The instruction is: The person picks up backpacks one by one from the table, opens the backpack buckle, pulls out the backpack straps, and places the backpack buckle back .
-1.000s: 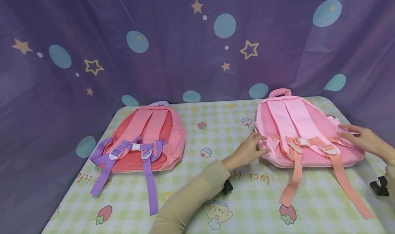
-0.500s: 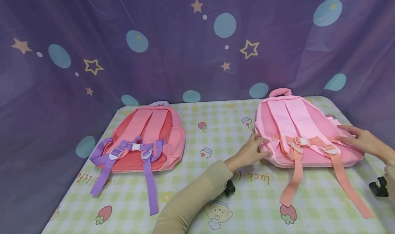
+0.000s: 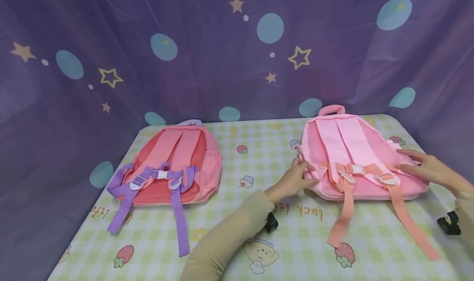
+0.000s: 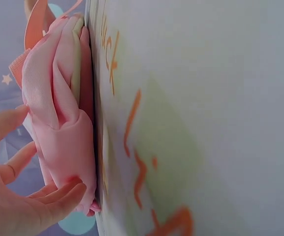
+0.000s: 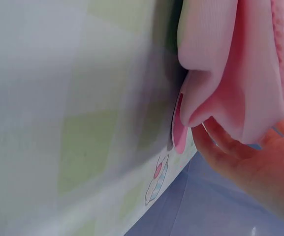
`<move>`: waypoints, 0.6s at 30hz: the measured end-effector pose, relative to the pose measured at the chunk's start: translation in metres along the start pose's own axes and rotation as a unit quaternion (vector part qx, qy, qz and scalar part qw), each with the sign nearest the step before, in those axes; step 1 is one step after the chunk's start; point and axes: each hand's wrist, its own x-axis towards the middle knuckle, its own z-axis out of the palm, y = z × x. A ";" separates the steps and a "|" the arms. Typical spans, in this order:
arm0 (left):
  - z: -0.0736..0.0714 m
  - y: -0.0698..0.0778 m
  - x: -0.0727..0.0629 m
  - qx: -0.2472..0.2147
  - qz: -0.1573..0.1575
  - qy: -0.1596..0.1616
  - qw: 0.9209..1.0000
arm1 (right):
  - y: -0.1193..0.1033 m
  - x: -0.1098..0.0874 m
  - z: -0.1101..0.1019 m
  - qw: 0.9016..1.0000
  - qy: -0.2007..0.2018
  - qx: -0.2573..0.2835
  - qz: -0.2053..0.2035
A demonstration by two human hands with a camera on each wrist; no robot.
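A light pink backpack (image 3: 374, 143) lies with its shoulder straps up on the right part of the table, its orange webbing (image 3: 401, 215) trailing toward the near edge. My left hand (image 3: 294, 180) touches its left side with spread fingers. The left wrist view shows those fingertips against the pink side (image 4: 63, 152). On the opposite side my right hand (image 3: 435, 170) rests at the side pocket, fingers mostly extended. In the right wrist view, the right hand's fingers (image 5: 220, 147) pass behind the pink fabric (image 5: 215, 44), so their tips are partly hidden.
A coral backpack (image 3: 209, 172) with purple webbing (image 3: 180, 227) lies straps up on the left. Green checked cloth (image 3: 255, 149) covers the table, and a purple curtain (image 3: 207, 83) with stars hangs behind. Black wrist devices (image 3: 271, 222) are visible below both sleeves.
The pink backpack has slid slightly left along the table, and both hands have moved left with it. The coral backpack stays in place; the head view has shifted a little.
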 end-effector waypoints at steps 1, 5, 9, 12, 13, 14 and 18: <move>-0.001 -0.001 -0.001 -0.004 -0.001 0.002 1.000 | -0.002 0.001 0.001 1.000 0.000 0.000 -0.005; -0.008 -0.007 -0.004 -0.017 -0.010 0.009 1.000 | -0.009 0.002 0.004 0.999 0.006 0.006 -0.031; -0.017 -0.012 -0.009 -0.029 -0.030 0.012 0.999 | -0.018 0.002 0.008 0.998 0.012 0.012 -0.059; -0.022 -0.017 -0.012 -0.033 -0.041 0.014 0.998 | -0.025 0.003 0.011 0.997 0.010 0.011 -0.070; -0.023 -0.019 -0.013 -0.034 -0.045 0.015 0.998 | -0.026 0.003 0.012 0.997 0.011 0.011 -0.074; -0.024 -0.021 -0.014 -0.035 -0.047 0.016 0.998 | -0.027 0.004 0.013 0.997 0.008 0.010 -0.078; -0.029 -0.027 -0.018 -0.035 -0.048 0.019 0.998 | -0.033 0.005 0.017 0.996 0.009 0.012 -0.088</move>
